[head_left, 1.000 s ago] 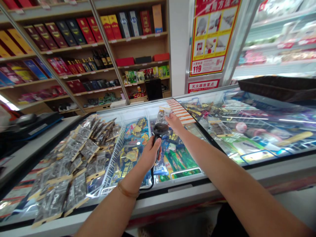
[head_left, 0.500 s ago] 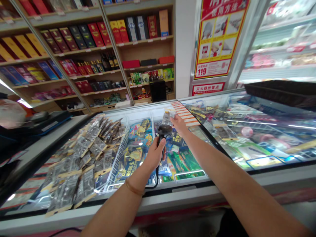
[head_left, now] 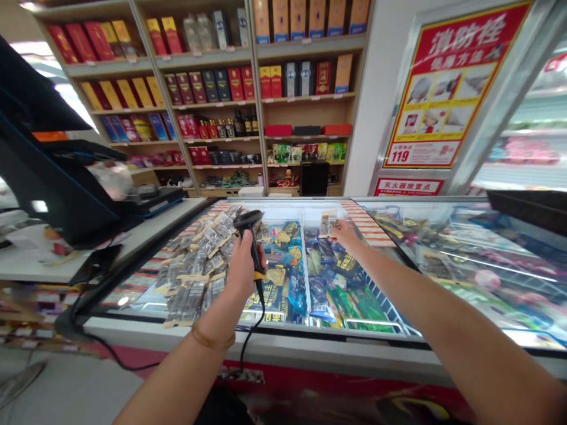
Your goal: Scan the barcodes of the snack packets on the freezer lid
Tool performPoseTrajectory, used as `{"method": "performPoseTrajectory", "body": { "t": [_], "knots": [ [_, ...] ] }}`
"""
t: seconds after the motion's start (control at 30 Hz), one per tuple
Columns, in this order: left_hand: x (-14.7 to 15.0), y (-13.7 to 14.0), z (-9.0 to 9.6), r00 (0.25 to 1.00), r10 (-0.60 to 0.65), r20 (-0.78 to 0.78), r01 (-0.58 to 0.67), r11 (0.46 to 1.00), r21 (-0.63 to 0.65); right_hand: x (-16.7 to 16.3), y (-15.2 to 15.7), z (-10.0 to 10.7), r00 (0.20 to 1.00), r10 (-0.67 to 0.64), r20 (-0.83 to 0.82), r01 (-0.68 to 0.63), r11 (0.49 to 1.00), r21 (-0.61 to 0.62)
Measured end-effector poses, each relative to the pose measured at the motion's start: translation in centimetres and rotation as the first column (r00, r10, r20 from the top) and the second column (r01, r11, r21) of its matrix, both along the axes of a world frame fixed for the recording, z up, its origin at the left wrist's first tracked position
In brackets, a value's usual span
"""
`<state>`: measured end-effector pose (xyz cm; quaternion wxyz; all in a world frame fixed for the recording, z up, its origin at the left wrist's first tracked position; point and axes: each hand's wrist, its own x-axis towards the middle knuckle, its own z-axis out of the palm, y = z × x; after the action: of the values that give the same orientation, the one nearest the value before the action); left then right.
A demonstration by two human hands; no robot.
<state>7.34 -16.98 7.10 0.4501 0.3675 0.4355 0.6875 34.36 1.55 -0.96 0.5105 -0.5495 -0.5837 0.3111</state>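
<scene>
My left hand [head_left: 245, 260] is wrapped round the handle of a black barcode scanner [head_left: 248, 221], whose cord hangs down over the freezer's front edge. Out over the glass, the fingers of my right hand [head_left: 348, 234] pinch a small clear packet [head_left: 328, 224] with a tan edge. To the left of the scanner, a heap of similar clear packets [head_left: 195, 268] with dark contents and tan strips lies on the glass lid. Under the glass are blue bags [head_left: 272, 277] and green packages [head_left: 354, 298].
A checkout terminal [head_left: 75, 171] stands on the counter at left, its cable running along the front. A dark tray [head_left: 529, 218] rests on the right end of the freezer. Behind are shelves of boxes [head_left: 241, 84] and a red-and-yellow poster [head_left: 456, 88].
My view has swung left, bringing the terminal into sight. The scanner has moved left, away from the packet in my right hand, and now sits beside the heap. Both hands keep their holds.
</scene>
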Motion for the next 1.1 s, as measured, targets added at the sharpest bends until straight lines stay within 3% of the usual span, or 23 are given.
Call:
{"method": "performPoseTrajectory", "body": {
  "t": [0.13,0.3,0.47,0.63,0.77,0.87,0.97,1.1],
  "knots": [
    [-4.5,-1.0,-0.3,0.975,0.171,0.143,-0.173,0.985,0.000,-6.0,0.8,3.0,0.981,0.136,-0.139,-0.135,0.991,0.016],
    [-7.8,-1.8,-0.4,0.935,0.274,0.226,-0.282,0.959,0.004,-15.5,2.6,8.2,0.958,0.251,-0.143,-0.235,0.965,0.117],
    [-8.8,-2.4,-0.4,0.931,0.293,0.216,-0.298,0.955,-0.009,-23.1,3.6,11.3,0.966,0.241,0.089,-0.251,0.960,0.127],
    [-8.6,-2.3,-0.5,0.939,0.257,0.227,-0.263,0.965,-0.006,-26.4,3.4,11.5,0.915,0.261,0.308,-0.306,0.946,0.104],
    [-7.9,-1.8,-0.8,0.947,0.233,0.221,-0.240,0.971,0.004,-25.0,3.9,10.7,0.901,0.263,0.346,-0.336,0.927,0.170],
    [-6.8,-1.1,-0.9,0.955,0.198,0.223,-0.203,0.979,0.000,-21.0,4.7,9.7,0.915,0.191,0.355,-0.278,0.937,0.211],
    [-4.7,-0.2,-1.0,0.963,0.153,0.221,-0.156,0.988,-0.003,-14.5,5.1,7.8,0.929,0.087,0.360,-0.174,0.960,0.218],
    [-0.4,1.3,-1.3,0.983,0.030,0.183,-0.030,1.000,-0.001,-3.1,4.2,4.4,0.900,-0.121,0.418,0.022,0.972,0.235]
  ]
}}
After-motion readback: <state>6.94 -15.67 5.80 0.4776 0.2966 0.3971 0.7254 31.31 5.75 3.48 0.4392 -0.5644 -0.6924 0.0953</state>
